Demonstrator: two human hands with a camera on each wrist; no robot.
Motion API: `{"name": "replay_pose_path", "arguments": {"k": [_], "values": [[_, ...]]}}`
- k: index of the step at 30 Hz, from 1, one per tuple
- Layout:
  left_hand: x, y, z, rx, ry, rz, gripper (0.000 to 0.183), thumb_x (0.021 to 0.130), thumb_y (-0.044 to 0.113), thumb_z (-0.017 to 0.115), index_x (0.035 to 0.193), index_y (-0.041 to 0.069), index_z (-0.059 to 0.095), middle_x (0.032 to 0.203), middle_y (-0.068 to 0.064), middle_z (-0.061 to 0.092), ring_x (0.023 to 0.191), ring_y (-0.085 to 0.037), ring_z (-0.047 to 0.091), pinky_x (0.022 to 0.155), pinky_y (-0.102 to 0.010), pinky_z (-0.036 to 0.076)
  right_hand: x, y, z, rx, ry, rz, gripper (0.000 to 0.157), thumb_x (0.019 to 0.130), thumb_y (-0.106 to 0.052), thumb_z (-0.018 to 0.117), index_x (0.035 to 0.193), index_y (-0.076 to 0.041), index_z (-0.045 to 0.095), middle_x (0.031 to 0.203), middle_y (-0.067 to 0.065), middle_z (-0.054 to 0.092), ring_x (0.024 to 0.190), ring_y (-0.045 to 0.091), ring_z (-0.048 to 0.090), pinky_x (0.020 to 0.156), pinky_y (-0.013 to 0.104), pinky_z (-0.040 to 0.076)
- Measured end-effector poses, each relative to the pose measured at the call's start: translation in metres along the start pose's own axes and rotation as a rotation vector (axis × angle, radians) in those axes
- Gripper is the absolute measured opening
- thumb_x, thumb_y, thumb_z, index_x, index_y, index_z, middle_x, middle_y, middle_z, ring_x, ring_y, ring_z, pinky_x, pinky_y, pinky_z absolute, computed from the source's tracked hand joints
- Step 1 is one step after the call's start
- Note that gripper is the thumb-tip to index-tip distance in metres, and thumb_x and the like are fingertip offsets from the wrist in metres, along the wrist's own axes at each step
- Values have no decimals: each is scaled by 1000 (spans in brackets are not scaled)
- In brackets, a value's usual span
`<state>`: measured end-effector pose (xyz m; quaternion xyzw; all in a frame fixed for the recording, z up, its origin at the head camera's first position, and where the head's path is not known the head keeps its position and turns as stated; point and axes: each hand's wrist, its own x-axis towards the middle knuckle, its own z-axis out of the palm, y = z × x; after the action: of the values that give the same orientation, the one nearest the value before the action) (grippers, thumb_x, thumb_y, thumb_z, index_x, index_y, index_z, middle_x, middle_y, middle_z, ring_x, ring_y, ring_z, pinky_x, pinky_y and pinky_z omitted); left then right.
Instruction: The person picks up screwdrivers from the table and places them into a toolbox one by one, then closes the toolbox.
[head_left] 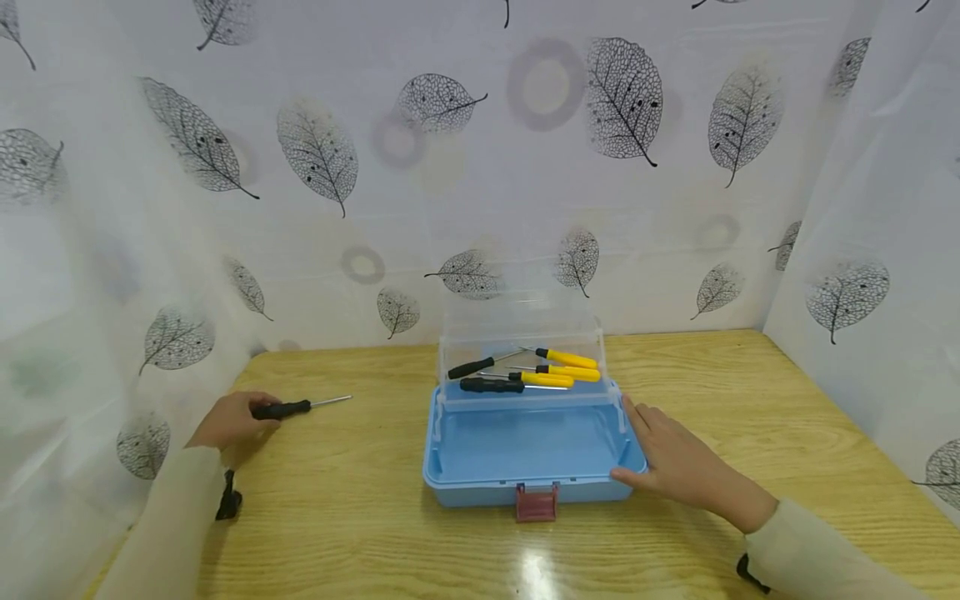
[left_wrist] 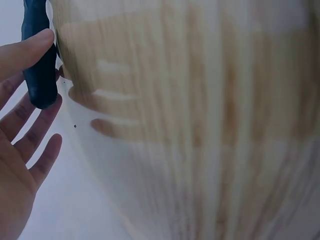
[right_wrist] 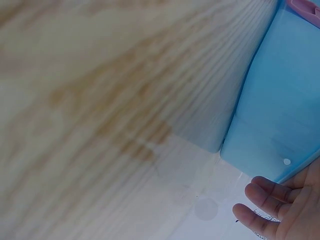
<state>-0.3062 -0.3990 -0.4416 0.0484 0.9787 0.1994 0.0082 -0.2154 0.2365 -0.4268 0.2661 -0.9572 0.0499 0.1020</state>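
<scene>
On the left of the table, my left hand (head_left: 238,421) pinches a screwdriver (head_left: 282,410) by its black handle, thumb on one side and fingers on the other. Its metal shaft points right in the head view. The left wrist view shows the handle (left_wrist: 41,70) under the thumb, with the lower fingers spread. My right hand (head_left: 678,454) rests against the right side of a light blue toolbox (head_left: 480,494), fingers fairly straight and thumb at the front corner of the rim. In the right wrist view the box's outer wall (right_wrist: 280,95) lies beside the fingers.
The toolbox lid stands raised. Behind the bare blue bottom, a translucent tray (head_left: 525,402) bears several screwdrivers, some with yellow handles (head_left: 567,358), others with black handles (head_left: 491,385). A reddish latch (head_left: 536,503) hangs at the front. Leaf-patterned curtains (head_left: 487,192) surround the wooden table (head_left: 360,517).
</scene>
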Motion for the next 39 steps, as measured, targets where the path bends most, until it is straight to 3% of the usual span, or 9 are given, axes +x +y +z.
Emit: {"name": "replay_pose_path", "arguments": {"k": [13,22,39], "values": [[-4,-3,3,-80,22,-40,54,78,39,74,115,0,65,114,-29,59,95,-38,59,77,-50,48,0,0,0,11,2,-3,98,83,-59,59,141,13,27,128,30,49,115,39,53,94,51,46],[-1,-14,5,-56,32,-44,60,76,41,75,116,-2,65,115,-31,60,95,-41,60,78,-52,48,0,0,0,16,-14,3,98,83,-60,58,141,13,27,129,31,48,117,40,52,95,51,45],[-5,-12,1,-50,33,-71,59,76,39,76,115,-5,65,112,-31,62,92,-41,61,74,-49,50,0,-1,-2,20,-15,10,98,83,-59,59,140,14,28,129,31,48,116,41,52,95,51,45]]}}
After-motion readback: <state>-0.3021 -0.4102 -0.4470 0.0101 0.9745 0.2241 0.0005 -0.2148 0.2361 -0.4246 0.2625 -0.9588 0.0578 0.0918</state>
